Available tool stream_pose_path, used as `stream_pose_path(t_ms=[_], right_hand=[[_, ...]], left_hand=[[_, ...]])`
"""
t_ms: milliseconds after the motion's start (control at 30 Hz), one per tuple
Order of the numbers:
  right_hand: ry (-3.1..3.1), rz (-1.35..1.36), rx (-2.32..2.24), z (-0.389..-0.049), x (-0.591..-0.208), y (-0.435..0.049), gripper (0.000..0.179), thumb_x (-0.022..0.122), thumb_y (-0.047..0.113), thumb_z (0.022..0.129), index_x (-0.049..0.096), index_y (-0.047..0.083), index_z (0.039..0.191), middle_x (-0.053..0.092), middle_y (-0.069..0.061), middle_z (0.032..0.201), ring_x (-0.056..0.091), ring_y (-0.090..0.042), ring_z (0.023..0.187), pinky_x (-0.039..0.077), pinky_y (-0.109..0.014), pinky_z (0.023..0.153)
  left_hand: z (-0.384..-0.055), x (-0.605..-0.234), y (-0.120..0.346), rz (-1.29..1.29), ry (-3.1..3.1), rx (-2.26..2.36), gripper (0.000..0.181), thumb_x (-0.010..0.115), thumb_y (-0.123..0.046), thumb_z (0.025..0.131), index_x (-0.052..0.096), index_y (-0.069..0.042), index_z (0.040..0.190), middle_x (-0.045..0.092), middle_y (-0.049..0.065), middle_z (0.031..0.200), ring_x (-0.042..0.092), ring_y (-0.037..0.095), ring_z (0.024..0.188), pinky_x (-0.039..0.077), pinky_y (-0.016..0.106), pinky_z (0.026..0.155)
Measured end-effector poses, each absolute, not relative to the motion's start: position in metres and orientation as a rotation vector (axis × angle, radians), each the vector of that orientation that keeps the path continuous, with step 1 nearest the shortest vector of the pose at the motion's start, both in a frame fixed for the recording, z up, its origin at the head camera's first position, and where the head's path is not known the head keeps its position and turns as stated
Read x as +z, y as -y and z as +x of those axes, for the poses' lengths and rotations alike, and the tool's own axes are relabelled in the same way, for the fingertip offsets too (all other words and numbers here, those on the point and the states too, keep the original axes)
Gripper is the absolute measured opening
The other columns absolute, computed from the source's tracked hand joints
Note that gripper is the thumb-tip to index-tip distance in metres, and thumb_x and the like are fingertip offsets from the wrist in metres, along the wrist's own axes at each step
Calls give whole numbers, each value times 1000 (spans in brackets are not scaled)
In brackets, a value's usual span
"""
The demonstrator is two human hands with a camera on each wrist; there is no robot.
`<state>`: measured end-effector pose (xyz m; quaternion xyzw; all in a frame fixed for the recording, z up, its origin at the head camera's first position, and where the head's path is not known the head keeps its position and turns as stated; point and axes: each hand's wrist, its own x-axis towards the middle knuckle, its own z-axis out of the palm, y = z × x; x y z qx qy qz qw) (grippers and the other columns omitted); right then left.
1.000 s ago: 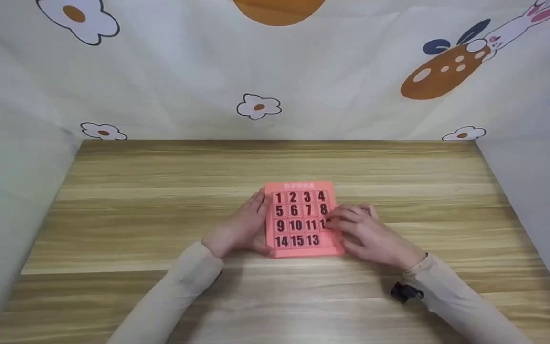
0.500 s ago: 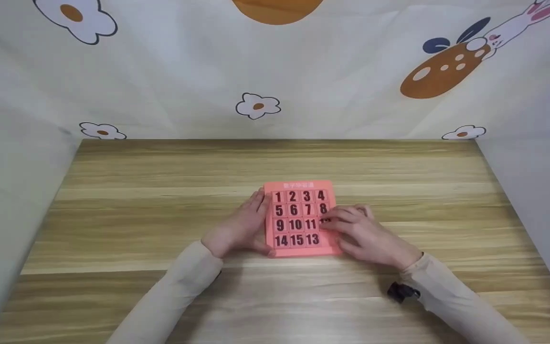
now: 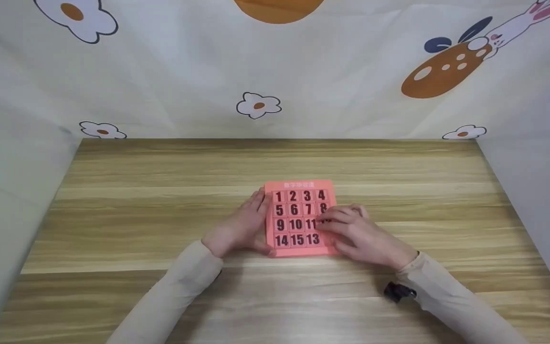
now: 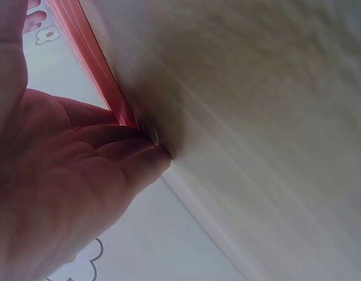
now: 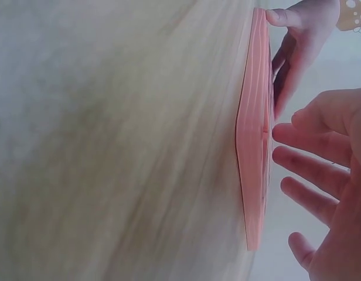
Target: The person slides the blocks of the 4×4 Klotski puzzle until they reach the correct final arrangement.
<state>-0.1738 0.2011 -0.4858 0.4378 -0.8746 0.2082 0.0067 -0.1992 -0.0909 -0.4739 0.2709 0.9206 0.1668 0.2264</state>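
A pink number slide puzzle lies flat on the table, its tiles in rows. The bottom row reads 14, 15, 13, with a gap at its right end. My left hand braces the board's left side: long fingers lie along that edge, and the thumb touches the lower left corner. In the left wrist view straight fingers press by the pink side wall. My right hand reaches over the right edge, fingertips at the tile right of 11, which they mostly cover. The right wrist view shows its fingers spread and slightly bent.
The wood-grain table extends around the puzzle. A pale printed cloth hangs behind it, with pale walls at both sides. A small black device is on the right sleeve.
My right hand has shifted a little left over the board, and its fingertips now cover more of the tile right of 11. The left hand and the puzzle stay in place.
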Motion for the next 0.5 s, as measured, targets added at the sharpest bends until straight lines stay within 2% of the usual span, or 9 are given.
stream_pose_path(t_ms=[367, 500], right_hand=[[2721, 1358, 626, -172, -486, -205, 38, 67, 13, 84, 65, 7, 121, 59, -10, 130, 48, -31, 123, 31, -58, 99], [2722, 1404, 690, -169, -482, -208, 36, 68, 14, 84, 66, 9, 120, 62, -6, 125, 51, -28, 119, 30, -58, 99]], left_hand=[[-199, -472, 91, 741, -2527, 462, 131, 84, -49, 66, 1, 7, 151, -6, 26, 156, -2, 35, 144, 5, 38, 117], [-198, -472, 92, 755, -2527, 460, 130, 84, -49, 67, 2, 8, 151, -6, 27, 156, -3, 35, 144, 5, 37, 117]])
